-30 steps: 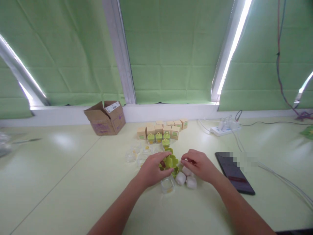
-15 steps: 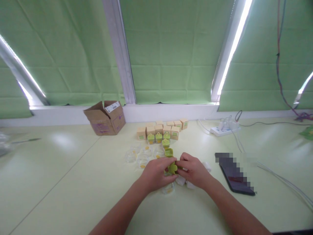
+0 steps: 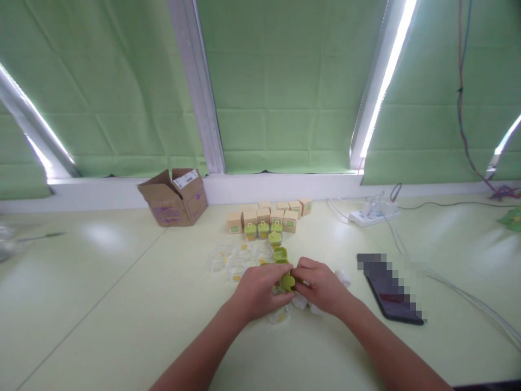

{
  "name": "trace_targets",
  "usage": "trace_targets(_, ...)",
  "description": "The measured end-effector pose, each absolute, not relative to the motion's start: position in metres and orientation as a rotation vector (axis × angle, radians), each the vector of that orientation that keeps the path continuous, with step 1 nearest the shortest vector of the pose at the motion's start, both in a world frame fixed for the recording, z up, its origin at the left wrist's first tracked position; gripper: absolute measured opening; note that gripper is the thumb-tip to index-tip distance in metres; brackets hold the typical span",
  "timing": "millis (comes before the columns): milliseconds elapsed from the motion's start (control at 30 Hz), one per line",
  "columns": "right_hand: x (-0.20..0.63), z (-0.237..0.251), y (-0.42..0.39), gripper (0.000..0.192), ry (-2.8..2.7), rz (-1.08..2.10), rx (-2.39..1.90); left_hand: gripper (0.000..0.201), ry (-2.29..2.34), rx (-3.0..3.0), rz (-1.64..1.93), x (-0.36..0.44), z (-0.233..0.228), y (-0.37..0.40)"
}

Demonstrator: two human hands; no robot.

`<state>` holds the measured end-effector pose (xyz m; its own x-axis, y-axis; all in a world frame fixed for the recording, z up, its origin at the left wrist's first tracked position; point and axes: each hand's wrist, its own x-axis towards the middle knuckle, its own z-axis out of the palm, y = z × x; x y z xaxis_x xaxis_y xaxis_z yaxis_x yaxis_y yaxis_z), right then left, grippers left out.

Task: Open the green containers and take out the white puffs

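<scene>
Both my hands meet at the table's middle on one small green plastic lid (image 3: 287, 281). My left hand (image 3: 257, 290) pinches it from the left, my right hand (image 3: 321, 285) from the right. A clear square jar (image 3: 280, 314) sits just under my left hand. White wrapped lumps (image 3: 302, 301) lie beneath my right hand, partly hidden. Another green lid (image 3: 280, 253) lies just beyond my fingers. Clear plastic pieces (image 3: 228, 259) with yellow dots are spread to the left.
Small tan boxes (image 3: 268, 214) stand in rows farther back, with three green-lidded jars (image 3: 263, 229) before them. An open cardboard box (image 3: 174, 196) sits at the back left. A dark phone (image 3: 391, 296) lies right; a power strip (image 3: 372, 215) and cables run behind.
My right hand moved left from the white lumps to meet my left hand on the green lid. The view shifted slightly.
</scene>
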<state>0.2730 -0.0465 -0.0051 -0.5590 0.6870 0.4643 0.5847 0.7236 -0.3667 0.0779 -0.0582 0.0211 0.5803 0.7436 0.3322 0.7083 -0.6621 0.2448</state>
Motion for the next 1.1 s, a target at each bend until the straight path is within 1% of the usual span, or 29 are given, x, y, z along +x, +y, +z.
trace_targets(167,0.2734,-0.0019,-0.0477,0.018,-2.37,0.138,-0.937,0.043,1.252,2.704,0.652,0.0773,0.0197,-0.0581)
trace_targets(333,0.2733,-0.0009,-0.0485,0.015,-2.398,0.046,-0.919,0.044,1.242,2.678,0.678,0.0772,0.0204,-0.0577)
trace_targets(567,0.273,-0.0018,-0.0485,0.012,-2.413,0.047,-0.913,0.043,1.237,2.662,0.687,0.0767,0.0206,-0.0566)
trace_targets(733,0.2739,-0.0044,-0.0465,0.017,-2.377,0.002,-0.938,0.043,1.241,2.674,0.697,0.0762,0.0203,-0.0565)
trace_targets(900,0.2756,-0.0045,-0.045,0.022,-2.387,-0.126,-0.925,0.043,1.23,2.689,0.678,0.0763,0.0195,-0.0564)
trace_targets(1100,0.2751,-0.0044,-0.0441,0.021,-2.429,-0.2,-0.907,0.044,1.219,2.699,0.654,0.0774,0.0218,-0.0577)
